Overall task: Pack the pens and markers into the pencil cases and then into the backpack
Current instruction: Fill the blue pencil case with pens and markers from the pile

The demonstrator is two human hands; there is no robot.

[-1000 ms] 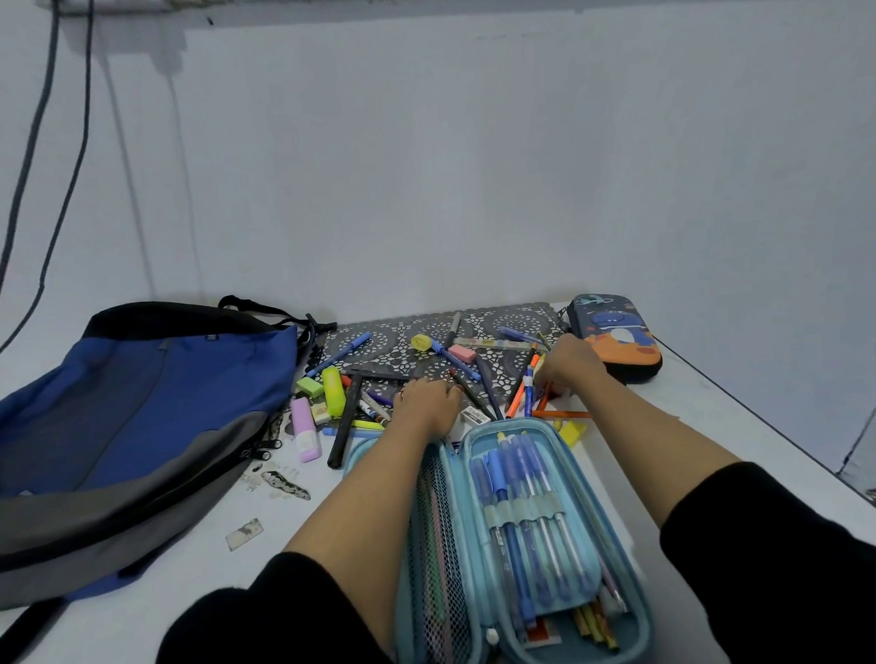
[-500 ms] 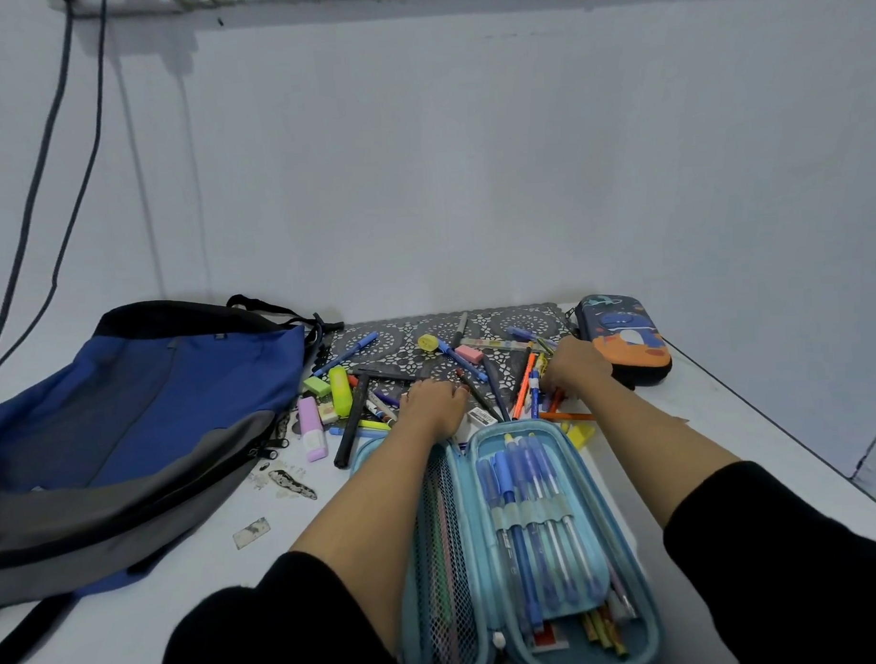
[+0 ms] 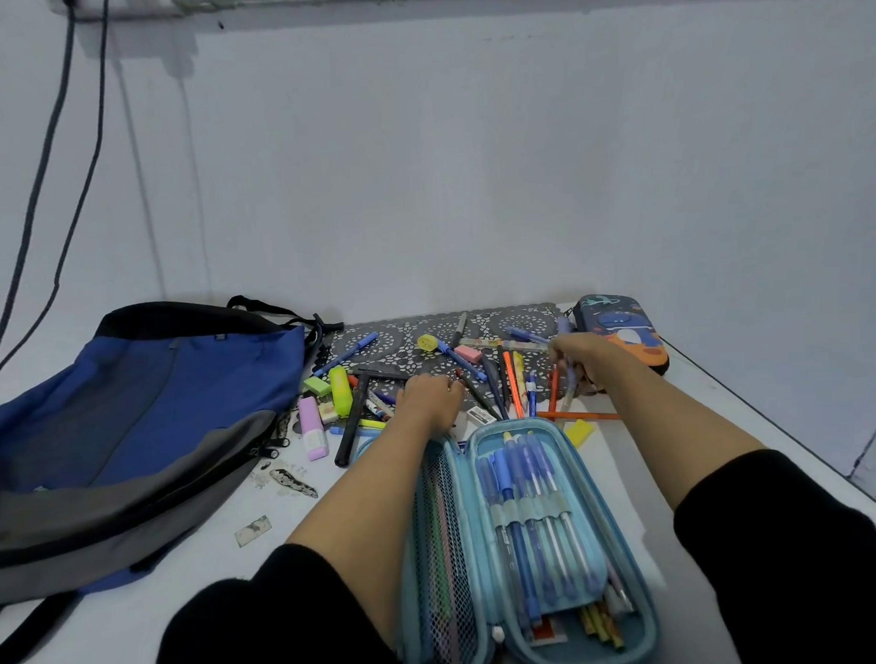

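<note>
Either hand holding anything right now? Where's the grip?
Right hand grips a bluish pen around mid-barrel. Left hand rests on the loose pens; any hold there is hidden.

no legible text anywhere, dark printed label on the white eraser (image 3: 480, 415) too blurred to read, markings on the loose pens (image 3: 512, 384) too small, cartoon print on the dark pencil case (image 3: 619, 325) without readable letters
</note>
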